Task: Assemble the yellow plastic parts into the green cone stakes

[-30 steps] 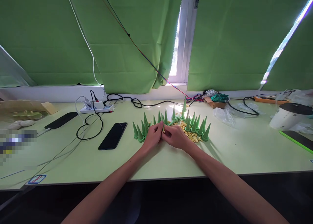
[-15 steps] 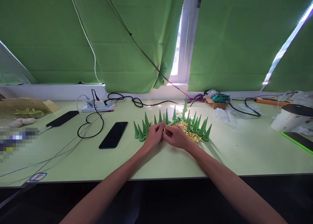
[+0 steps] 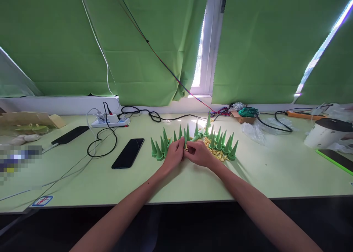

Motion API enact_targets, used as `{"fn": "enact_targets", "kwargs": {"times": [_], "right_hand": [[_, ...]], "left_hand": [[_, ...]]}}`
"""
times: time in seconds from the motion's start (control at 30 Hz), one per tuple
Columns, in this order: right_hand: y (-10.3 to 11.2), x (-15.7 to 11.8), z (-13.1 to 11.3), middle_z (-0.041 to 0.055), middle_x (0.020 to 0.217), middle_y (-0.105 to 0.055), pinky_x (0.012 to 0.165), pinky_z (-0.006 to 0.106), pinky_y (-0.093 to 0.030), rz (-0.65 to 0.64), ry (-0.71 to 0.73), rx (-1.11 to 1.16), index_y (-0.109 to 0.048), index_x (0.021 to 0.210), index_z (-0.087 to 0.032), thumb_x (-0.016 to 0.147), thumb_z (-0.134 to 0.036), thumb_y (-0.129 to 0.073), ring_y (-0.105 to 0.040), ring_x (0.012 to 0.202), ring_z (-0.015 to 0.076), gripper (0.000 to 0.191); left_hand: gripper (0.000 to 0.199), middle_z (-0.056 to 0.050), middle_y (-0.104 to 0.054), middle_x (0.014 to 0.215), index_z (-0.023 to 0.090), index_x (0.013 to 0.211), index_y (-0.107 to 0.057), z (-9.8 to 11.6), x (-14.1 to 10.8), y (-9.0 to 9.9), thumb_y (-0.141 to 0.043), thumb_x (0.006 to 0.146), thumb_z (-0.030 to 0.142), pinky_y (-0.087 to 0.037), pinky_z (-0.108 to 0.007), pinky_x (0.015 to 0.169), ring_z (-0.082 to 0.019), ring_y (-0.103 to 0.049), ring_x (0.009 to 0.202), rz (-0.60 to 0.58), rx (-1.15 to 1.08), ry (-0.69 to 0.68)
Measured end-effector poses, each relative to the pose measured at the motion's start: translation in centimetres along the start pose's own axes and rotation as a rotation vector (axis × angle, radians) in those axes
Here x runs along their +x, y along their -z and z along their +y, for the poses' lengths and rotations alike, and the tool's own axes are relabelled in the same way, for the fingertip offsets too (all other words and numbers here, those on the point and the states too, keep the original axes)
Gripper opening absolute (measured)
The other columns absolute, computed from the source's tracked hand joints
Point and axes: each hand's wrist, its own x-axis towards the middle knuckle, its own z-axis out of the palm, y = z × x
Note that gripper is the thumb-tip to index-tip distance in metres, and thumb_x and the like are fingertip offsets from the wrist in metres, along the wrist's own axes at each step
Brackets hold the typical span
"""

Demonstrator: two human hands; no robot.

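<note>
My left hand [image 3: 174, 153] and my right hand [image 3: 199, 153] meet low over the table, fingers closed. Between their fingertips is a small yellow tube [image 3: 186, 148], its round open end facing me, pinched by my right hand. A slim green cone [image 3: 185, 135] shows just above it, against my left fingers; its lower part is hidden. Several green cones stand upright in a group to the left [image 3: 159, 153], and others to the right [image 3: 232, 152]. A pile of small yellow pieces [image 3: 220, 155] lies among the right-hand cones, partly behind my right hand.
A black phone [image 3: 128, 153] lies left of my hands, with a power strip [image 3: 110, 120] and looped black cable behind it. To the right are a plastic bag [image 3: 253, 132], a small cardboard box [image 3: 242, 117] and a white roll-shaped container [image 3: 328, 133]. The table's front edge [image 3: 198, 202] runs beneath my forearms.
My hands stay almost in place, with the fingers shifting slightly. The green cone now shows more clearly between them above the yellow tube. The view has tilted a little.
</note>
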Motion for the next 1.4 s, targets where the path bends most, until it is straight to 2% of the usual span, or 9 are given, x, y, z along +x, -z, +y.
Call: {"fn": "enact_targets", "kwargs": {"times": [0.4,1.1,1.4], "right_hand": [[-0.14,-0.06,0.20,-0.0074,0.049,-0.029,0.051,0.023,-0.026,0.015,0.000,-0.002,-0.028,0.057,-0.021,0.076,-0.022,-0.053,-0.024,0.049,0.0083,0.032],[-0.04,-0.08,0.06,-0.0076,0.049,-0.028,0.051,0.023,-0.024,-0.032,-0.020,0.006,-0.028,0.057,-0.020,0.075,-0.019,-0.053,-0.023,0.050,0.0078,0.031],[-0.06,-0.09,0.17,-0.0077,0.049,-0.029,0.051,0.023,-0.024,-0.040,-0.014,0.008,-0.029,0.057,-0.019,0.075,-0.021,-0.054,-0.024,0.050,0.0076,0.031]], "left_hand": [[0.048,0.005,-0.032,0.048,0.019,0.059,-0.034,-0.18,-0.05,-0.11,-0.043,0.090,0.055,-0.025,-0.024,0.044,-0.009,-0.033,0.044,-0.017,0.023,-0.012],[0.045,0.003,-0.034,0.058,0.019,0.060,-0.032,-0.04,-0.10,0.09,-0.041,0.092,0.049,-0.025,-0.026,0.052,-0.011,-0.031,0.056,-0.001,0.136,-0.062],[0.044,0.003,-0.033,0.057,0.019,0.060,-0.032,-0.03,-0.09,0.11,-0.042,0.092,0.047,-0.024,-0.026,0.052,-0.011,-0.030,0.055,0.003,0.145,-0.066]]}}
